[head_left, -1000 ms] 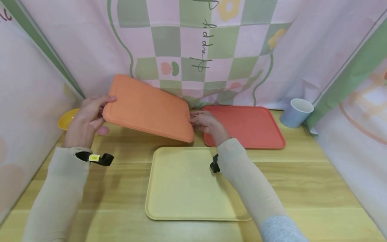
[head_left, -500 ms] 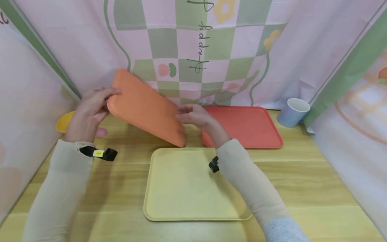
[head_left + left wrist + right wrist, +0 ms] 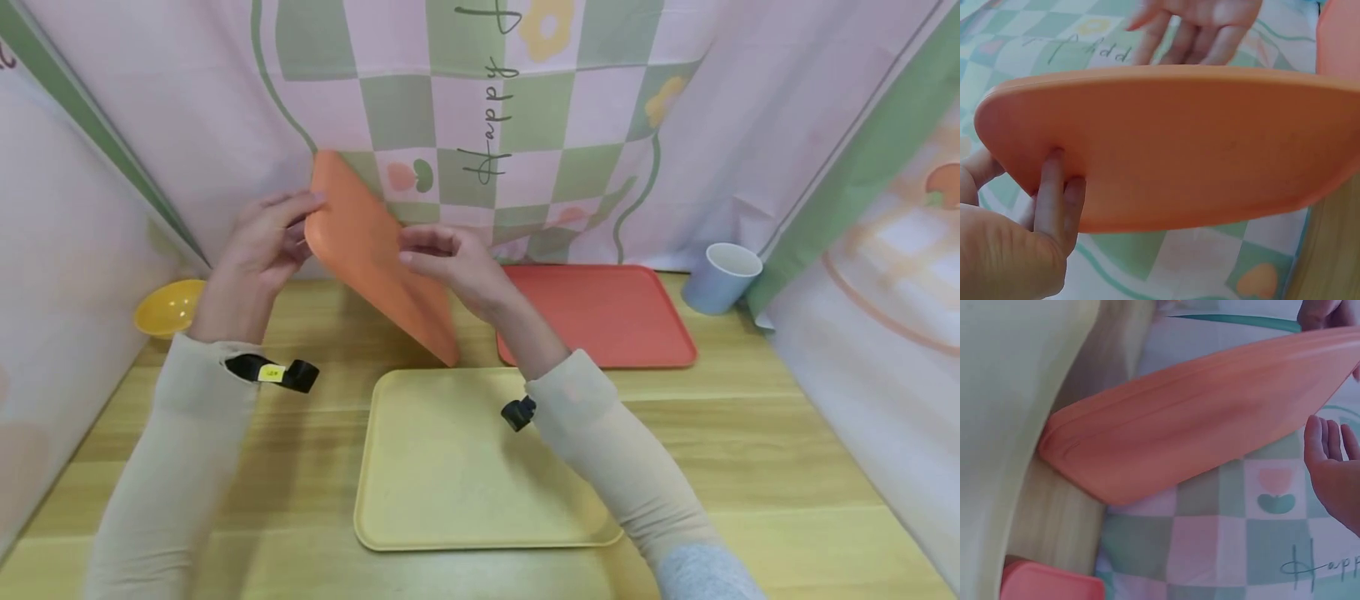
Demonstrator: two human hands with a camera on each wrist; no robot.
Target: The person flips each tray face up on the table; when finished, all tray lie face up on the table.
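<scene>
An orange tray (image 3: 367, 242) stands steeply tilted behind the yellow tray (image 3: 480, 458), its lower corner down by the table. My left hand (image 3: 262, 237) grips its upper left edge, thumb on one face and fingers on the other; in the left wrist view the fingers (image 3: 1054, 194) press against the orange surface. Beside the tray's other face is my right hand (image 3: 453, 262), its fingers loosely bent and holding nothing. From the right wrist view, that hand (image 3: 1332, 465) appears close to the tray (image 3: 1197, 425); whether it touches I cannot tell.
A red tray (image 3: 600, 317) lies at the back right, partly behind my right forearm. Near the right curtain stands a blue-white cup (image 3: 722, 283). A yellow bowl (image 3: 168, 308) sits at the far left. A patterned curtain (image 3: 465, 100) hangs close behind the trays.
The orange tray has swung up steeper, its left end rising with my left hand. My right hand has let go of its right edge and moved up and left along it.
</scene>
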